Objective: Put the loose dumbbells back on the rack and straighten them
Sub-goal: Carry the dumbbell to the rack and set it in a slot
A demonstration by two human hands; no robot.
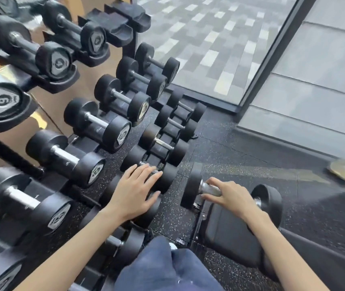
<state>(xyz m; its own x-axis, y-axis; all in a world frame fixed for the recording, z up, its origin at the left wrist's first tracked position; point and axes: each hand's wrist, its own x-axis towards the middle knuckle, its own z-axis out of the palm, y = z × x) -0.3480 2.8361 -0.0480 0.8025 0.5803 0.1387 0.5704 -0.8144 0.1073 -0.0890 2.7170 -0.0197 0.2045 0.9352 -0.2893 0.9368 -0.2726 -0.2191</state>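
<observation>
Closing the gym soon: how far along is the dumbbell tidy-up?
Done: most rack cradles hold racked dumbbells. In hand: the right hand grips the loose dumbbell by its handle; the left hand rests on a bottom-row dumbbell. Left: racking the loose one; two top cradles look empty.

A loose dumbbell, with black round heads on a chrome handle, lies on its side low down, just beside the rack's bottom row. The black three-tier rack holds racked dumbbells in cradles, one behind another, with their end badges facing outward. Two cradles at the far end of the top tier stand bare.
</observation>
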